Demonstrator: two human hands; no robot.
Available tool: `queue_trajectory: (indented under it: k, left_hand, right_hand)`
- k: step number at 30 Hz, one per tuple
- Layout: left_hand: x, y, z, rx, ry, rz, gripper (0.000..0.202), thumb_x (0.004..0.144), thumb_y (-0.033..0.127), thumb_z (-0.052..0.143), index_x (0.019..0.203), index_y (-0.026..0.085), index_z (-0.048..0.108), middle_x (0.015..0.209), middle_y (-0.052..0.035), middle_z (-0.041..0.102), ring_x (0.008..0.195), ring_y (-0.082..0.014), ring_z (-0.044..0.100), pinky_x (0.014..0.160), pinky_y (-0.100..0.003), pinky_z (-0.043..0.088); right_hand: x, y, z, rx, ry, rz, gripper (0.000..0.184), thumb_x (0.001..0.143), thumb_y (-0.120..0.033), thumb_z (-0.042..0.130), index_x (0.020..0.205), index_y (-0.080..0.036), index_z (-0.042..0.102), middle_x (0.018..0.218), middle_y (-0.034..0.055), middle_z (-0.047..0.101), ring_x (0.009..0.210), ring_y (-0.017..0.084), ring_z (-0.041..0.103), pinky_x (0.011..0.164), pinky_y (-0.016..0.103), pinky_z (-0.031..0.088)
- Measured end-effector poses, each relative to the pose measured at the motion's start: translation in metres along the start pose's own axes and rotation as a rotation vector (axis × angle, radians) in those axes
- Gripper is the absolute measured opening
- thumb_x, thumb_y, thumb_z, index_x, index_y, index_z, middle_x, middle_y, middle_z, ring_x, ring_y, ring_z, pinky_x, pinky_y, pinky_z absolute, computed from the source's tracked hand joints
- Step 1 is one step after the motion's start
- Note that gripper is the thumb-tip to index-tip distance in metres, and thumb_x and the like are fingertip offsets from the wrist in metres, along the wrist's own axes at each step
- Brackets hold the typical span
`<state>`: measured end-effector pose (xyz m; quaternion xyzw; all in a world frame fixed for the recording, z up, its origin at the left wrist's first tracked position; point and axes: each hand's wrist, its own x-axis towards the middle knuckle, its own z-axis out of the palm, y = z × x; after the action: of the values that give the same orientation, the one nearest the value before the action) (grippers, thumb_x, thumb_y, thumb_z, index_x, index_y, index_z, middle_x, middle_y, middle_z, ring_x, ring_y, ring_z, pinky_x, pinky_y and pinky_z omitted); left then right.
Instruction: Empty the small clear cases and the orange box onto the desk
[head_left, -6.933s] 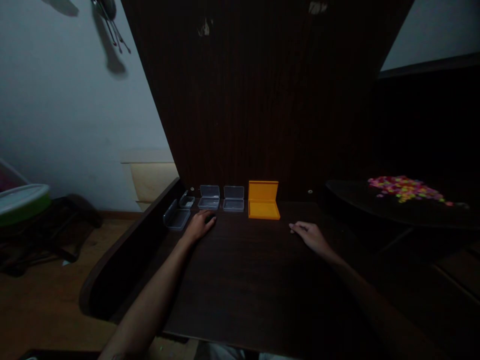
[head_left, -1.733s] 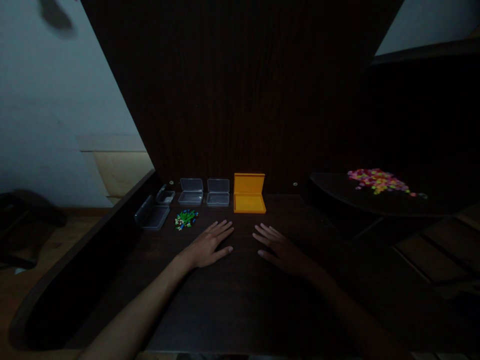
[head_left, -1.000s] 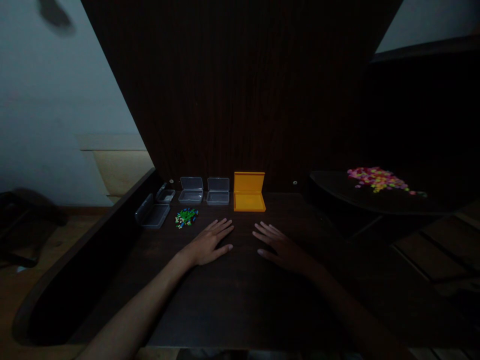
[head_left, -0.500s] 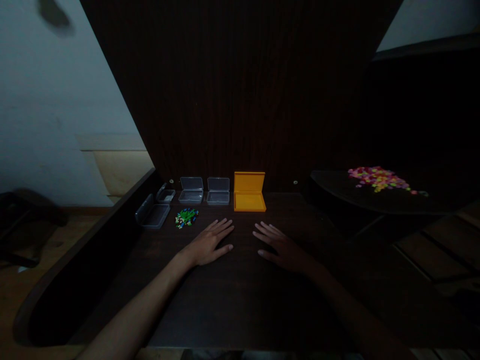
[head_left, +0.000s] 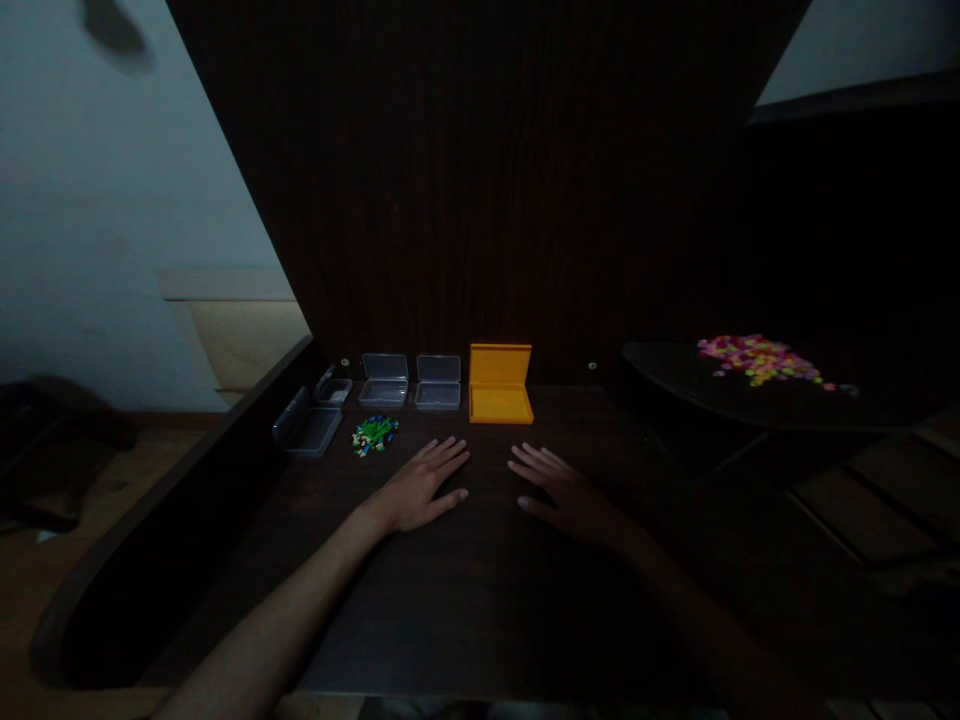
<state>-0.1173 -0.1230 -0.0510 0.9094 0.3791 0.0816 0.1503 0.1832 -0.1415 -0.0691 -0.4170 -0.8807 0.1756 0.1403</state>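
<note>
My left hand [head_left: 420, 487] lies flat on the dark wooden table [head_left: 480, 590], fingers spread, holding nothing. My right hand [head_left: 564, 488] rests flat beside it, fingers stretched out too, nothing in it. A small heap of green and blue bits [head_left: 373, 435] sits just beyond my left hand, apart from it. At the back stand an open orange box [head_left: 500, 386] and several open clear plastic boxes [head_left: 385, 381].
A dark wood panel rises behind the boxes. To the right, a darker lower surface [head_left: 720, 400] carries a pile of pink and yellow pieces [head_left: 756, 360]. The table's raised left rim [head_left: 210, 480] borders wooden floor and a pale wall.
Since 6.9 s ago my left hand left the spot by the boxes, where the green heap now lies, and both hands came flat to the middle. No movement over the last second.
</note>
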Motion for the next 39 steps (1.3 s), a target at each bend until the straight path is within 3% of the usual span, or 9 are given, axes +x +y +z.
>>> queue_trajectory:
  k: [23, 29, 32, 35, 39]
  left_hand:
    - [-0.001, -0.001, -0.001, 0.000, 0.023, 0.026, 0.062, 0.096, 0.054, 0.037, 0.148, 0.020, 0.036, 0.158, -0.0111, 0.031, 0.148, -0.0256, 0.023, 0.121, -0.050, 0.022]
    - [-0.001, -0.006, -0.007, 0.053, 0.141, 0.044, 0.051, 0.097, 0.045, 0.041, 0.143, 0.023, 0.044, 0.152, -0.0093, 0.043, 0.142, -0.0258, 0.036, 0.119, -0.053, 0.025]
    - [-0.003, -0.013, -0.015, 0.074, 0.253, 0.009, 0.047, 0.097, 0.041, 0.042, 0.140, 0.023, 0.048, 0.146, -0.0098, 0.049, 0.135, -0.0256, 0.046, 0.115, -0.050, 0.034]
    - [-0.006, -0.024, -0.022, 0.075, 0.357, -0.052, 0.047, 0.095, 0.042, 0.044, 0.137, 0.022, 0.050, 0.140, -0.0110, 0.055, 0.127, -0.0264, 0.052, 0.109, -0.047, 0.042]
    - [-0.013, -0.046, -0.031, 0.102, 0.420, -0.133, 0.045, 0.094, 0.043, 0.045, 0.133, 0.022, 0.054, 0.135, -0.0111, 0.058, 0.124, -0.0277, 0.054, 0.107, -0.049, 0.043]
  right_hand:
    - [0.004, 0.007, 0.003, -0.020, 0.014, 0.003, 0.059, 0.096, -0.053, 0.045, 0.149, -0.029, 0.036, 0.158, 0.0046, 0.029, 0.147, 0.026, 0.023, 0.120, 0.054, 0.020]
    - [0.004, 0.006, 0.001, -0.012, 0.006, 0.010, 0.059, 0.096, -0.053, 0.045, 0.149, -0.029, 0.036, 0.158, 0.0047, 0.029, 0.147, 0.026, 0.023, 0.120, 0.055, 0.020]
    - [0.004, 0.005, 0.000, -0.011, 0.005, 0.010, 0.059, 0.096, -0.054, 0.044, 0.149, -0.029, 0.036, 0.158, 0.0044, 0.029, 0.147, 0.026, 0.022, 0.120, 0.054, 0.019]
    - [0.003, 0.004, 0.000, -0.010, -0.001, 0.013, 0.059, 0.096, -0.054, 0.044, 0.150, -0.029, 0.035, 0.158, 0.0038, 0.029, 0.148, 0.025, 0.022, 0.121, 0.054, 0.018]
    - [0.003, 0.005, 0.000, -0.003, -0.001, 0.016, 0.060, 0.096, -0.054, 0.044, 0.150, -0.030, 0.034, 0.158, 0.0036, 0.028, 0.148, 0.025, 0.021, 0.121, 0.053, 0.018]
